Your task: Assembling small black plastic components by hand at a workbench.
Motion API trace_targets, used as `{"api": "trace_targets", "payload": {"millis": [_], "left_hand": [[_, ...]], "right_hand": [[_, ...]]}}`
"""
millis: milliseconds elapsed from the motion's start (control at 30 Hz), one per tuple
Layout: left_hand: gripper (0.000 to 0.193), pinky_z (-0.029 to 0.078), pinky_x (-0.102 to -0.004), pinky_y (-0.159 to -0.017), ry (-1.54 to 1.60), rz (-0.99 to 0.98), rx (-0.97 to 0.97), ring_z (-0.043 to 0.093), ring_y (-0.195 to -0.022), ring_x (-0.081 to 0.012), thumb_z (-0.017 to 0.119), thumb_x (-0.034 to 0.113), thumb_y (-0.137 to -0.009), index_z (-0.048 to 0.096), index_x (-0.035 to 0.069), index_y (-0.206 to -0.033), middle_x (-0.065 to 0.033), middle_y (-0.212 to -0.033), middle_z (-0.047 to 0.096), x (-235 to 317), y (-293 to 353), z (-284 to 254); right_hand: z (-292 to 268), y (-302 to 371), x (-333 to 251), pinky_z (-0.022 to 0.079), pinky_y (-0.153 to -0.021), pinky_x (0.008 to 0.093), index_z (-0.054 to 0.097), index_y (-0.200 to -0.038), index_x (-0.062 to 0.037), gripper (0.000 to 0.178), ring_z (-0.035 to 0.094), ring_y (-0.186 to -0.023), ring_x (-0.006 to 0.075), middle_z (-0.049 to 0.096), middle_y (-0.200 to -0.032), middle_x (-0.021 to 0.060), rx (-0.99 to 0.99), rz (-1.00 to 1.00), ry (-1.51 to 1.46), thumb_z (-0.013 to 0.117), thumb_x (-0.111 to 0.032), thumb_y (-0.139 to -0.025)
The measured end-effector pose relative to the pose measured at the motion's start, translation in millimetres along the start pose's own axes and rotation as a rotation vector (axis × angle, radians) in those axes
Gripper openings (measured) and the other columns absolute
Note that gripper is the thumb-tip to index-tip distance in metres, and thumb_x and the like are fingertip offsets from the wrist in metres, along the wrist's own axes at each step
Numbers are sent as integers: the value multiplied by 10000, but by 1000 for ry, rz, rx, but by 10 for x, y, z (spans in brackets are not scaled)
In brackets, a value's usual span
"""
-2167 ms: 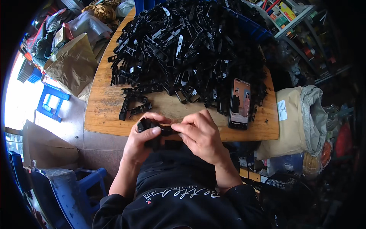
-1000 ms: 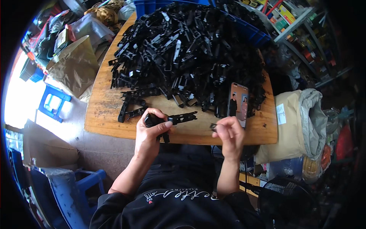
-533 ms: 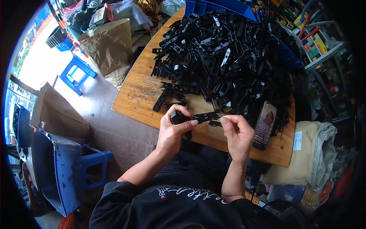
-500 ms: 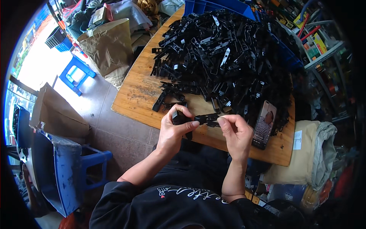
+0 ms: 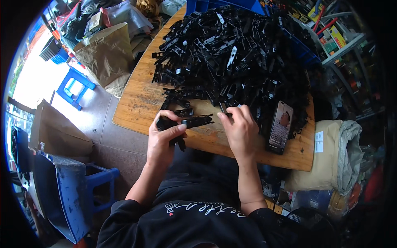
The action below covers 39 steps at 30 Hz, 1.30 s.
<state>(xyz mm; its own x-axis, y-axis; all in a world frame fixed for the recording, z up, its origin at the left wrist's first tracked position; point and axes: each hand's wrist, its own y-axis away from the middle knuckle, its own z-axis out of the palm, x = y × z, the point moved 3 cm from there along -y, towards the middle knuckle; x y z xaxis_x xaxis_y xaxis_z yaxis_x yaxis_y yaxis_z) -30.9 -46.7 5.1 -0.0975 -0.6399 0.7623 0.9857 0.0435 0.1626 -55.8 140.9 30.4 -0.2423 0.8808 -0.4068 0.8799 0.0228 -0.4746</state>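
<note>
Heap of black parts [image 5: 231, 53]: piled high on the wooden table [image 5: 134, 103].
Left hand [image 5: 160, 142]: on the near side of the heap, fingers and thumb wrapped firmly around a black clip piece [image 5: 198, 121].
Black clip piece: held in front of the heap's near edge, slim slotted end pointing right.
Right hand [image 5: 240, 130]: at the heap's near edge, thumb and forefinger curled close; cannot tell whether pinching anything.
Phone [image 5: 279, 128]: at the heap's near right edge, screen lit.
Blue crate [image 5: 202, 6]: behind the heap.
Tan sack [image 5: 310, 169]: right of the heap, past the table edge.
</note>
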Motion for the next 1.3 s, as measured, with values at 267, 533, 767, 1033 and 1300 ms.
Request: {"api": "trace_targets", "payload": {"millis": [267,533,767,1033,1300], "left_hand": [[212,461,-238,-570,3,9,31,560,-605,-143,638,-32,-714,509,53,-859,-56,-788,543,-27,-18,-30],[208,462,-252,-551,9,-160,-16,555,-593,-140,645,-16,-712,507,60,-849,-37,-731,532,-205,40,202],[220,464,-253,-593,70,-248,-147,543,-627,-136,654,-16,-719,505,56,-865,-33,-757,530,-259,88,311],[249,467,-261,-597,-13,-196,-159,566,-635,-162,639,-28,-709,484,47,-889,-52,-781,529,-254,136,347],[389,427,-197,-687,-109,-18,-103,506,-792,-79,709,-9,-682,496,73,-997,-13,-888,512,-311,145,353]], "right_hand": [[-159,199,158,436,-668,207,555,-848,-13,114,522,-747,63,567,-933,61,-260,206,-620,632,-46,-770],[-344,356,56,410,-796,272,379,-1185,-2,490,489,-876,133,524,-1017,120,-100,37,-1037,606,-22,-750],[-352,383,54,404,-764,296,426,-1032,-39,412,471,-856,176,576,-981,169,54,-204,-909,645,1,-685],[-334,405,27,404,-769,300,463,-986,-56,377,462,-856,182,621,-962,146,16,-230,-853,674,-19,-676],[-269,446,-4,398,-784,321,501,-970,-56,340,477,-877,203,619,-1019,144,-27,-361,-628,705,-136,-709]]}}
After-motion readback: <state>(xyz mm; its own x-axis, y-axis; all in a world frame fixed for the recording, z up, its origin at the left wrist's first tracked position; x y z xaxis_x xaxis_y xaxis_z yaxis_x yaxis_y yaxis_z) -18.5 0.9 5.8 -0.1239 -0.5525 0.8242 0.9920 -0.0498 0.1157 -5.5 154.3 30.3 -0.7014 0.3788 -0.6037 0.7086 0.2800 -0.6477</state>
